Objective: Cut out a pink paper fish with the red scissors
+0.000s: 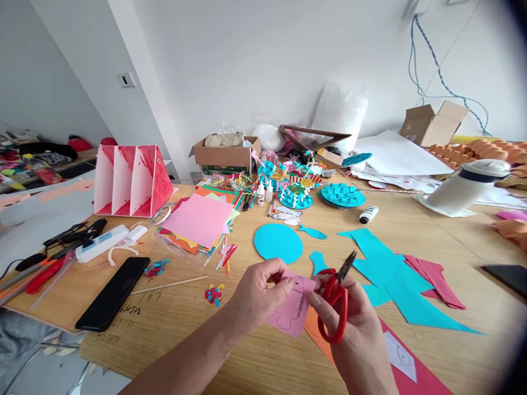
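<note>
My left hand (261, 293) pinches the upper edge of a piece of pink paper (289, 317) with a fish outline drawn on it. In my right hand (360, 318) rest red-handled scissors (344, 314), their dark blades pointing up and away from the paper. The thumb of that hand also presses the paper's right edge. Below the hands lie orange paper (320, 336) and a red sheet (420, 378) bearing a white paper with a fish drawing (399, 355). Just beyond are a blue paper circle (278, 243) and a blue paper fish (313, 232).
Blue paper offcuts (395, 274) spread to the right. A stack of coloured paper (197, 219), glue bottles (261, 194) and decorated blue plates (341, 195) stand farther back. At left are a black phone (113, 293), a power strip (102, 244) and a red-and-white rack (132, 181).
</note>
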A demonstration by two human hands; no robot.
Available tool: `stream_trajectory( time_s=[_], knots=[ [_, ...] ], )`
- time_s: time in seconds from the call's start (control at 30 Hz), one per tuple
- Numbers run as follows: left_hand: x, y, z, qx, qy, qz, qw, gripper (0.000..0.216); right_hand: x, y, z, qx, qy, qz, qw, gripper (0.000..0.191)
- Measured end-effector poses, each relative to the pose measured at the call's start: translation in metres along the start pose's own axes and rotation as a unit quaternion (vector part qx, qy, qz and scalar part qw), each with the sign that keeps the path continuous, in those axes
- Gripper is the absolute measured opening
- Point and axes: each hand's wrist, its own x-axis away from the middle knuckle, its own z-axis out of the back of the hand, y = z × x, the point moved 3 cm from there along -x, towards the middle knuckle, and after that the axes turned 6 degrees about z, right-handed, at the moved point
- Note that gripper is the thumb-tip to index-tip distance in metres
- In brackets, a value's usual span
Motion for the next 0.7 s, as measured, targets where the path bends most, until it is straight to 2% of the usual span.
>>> stream_trajectory(
  time_s=[0.1, 0.2, 0.3, 0.37, 0.47, 0.53, 0.7],
  knots=[
    [0.001, -0.002, -0.003, 0.029, -0.004, 0.016, 0.999, 0.017, 0.000, -0.002, -0.006, 0.018, 0.015, 0.046, 0.999, 0.019],
    [0.001, -0.003, -0.003, 0.049, -0.005, 0.021, 0.999, 0.020, 0.003, 0.001, -0.008, 0.084, 0.020, 0.110, 0.990, 0.016],
    [0.001, -0.004, -0.004, 0.063, 0.005, 0.016, 0.998, 0.023, 0.008, 0.005, -0.008, 0.148, 0.016, 0.138, 0.979, 0.015],
    [0.002, -0.005, -0.004, 0.073, 0.011, 0.020, 0.997, 0.023, 0.011, 0.003, -0.007, 0.153, 0.000, 0.147, 0.977, 0.015],
    [0.002, -0.007, -0.002, 0.092, 0.005, 0.023, 0.996, 0.023, 0.011, -0.002, -0.005, 0.117, -0.055, 0.137, 0.982, 0.011],
    [0.003, -0.008, 0.001, 0.107, 0.004, 0.017, 0.994, 0.023, 0.007, -0.003, 0.001, 0.111, -0.051, 0.109, 0.987, 0.009],
    [0.008, -0.007, 0.004, 0.196, -0.024, 0.014, 0.980, 0.021, 0.001, 0.012, 0.004, 0.235, -0.137, 0.036, 0.962, 0.019]
  ],
)
